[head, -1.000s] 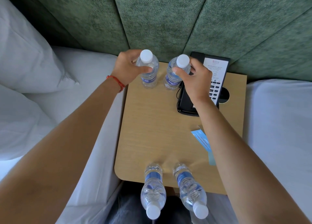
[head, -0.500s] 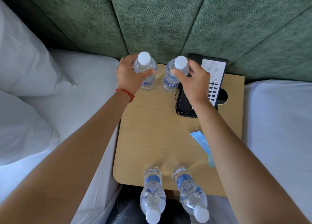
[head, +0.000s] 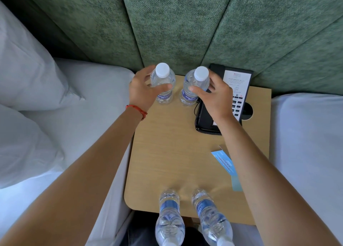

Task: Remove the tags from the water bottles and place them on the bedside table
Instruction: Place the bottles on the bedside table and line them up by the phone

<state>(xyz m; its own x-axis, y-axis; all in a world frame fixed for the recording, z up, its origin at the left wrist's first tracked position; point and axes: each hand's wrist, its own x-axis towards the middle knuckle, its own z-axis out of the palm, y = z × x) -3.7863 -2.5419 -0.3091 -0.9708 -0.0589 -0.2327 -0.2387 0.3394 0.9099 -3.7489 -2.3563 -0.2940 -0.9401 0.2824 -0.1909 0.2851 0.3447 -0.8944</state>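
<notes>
Two clear water bottles with white caps stand upright at the back of the wooden bedside table [head: 167, 153]: the left bottle [head: 164, 86] and the right bottle [head: 193, 90]. My left hand [head: 143, 93] curls loosely around the left bottle with its fingers spread and the thumb at the bottle's front. My right hand [head: 215, 99] is spread the same way beside the right bottle. Two more bottles [head: 169, 208] [head: 206, 206] stand at the table's near edge. Light blue tags [head: 224, 162] lie on the table, partly under my right forearm.
A black desk phone [head: 232, 90] with a coiled cord lies at the table's back right, next to a round hole [head: 248, 111]. White beds flank the table on both sides, with pillows [head: 27, 79] at left. A green padded headboard [head: 176, 32] rises behind.
Both hands have loosened from a firm grip on the back bottles, fingers spreading and hands easing toward me. The bottles stand where they were set.
</notes>
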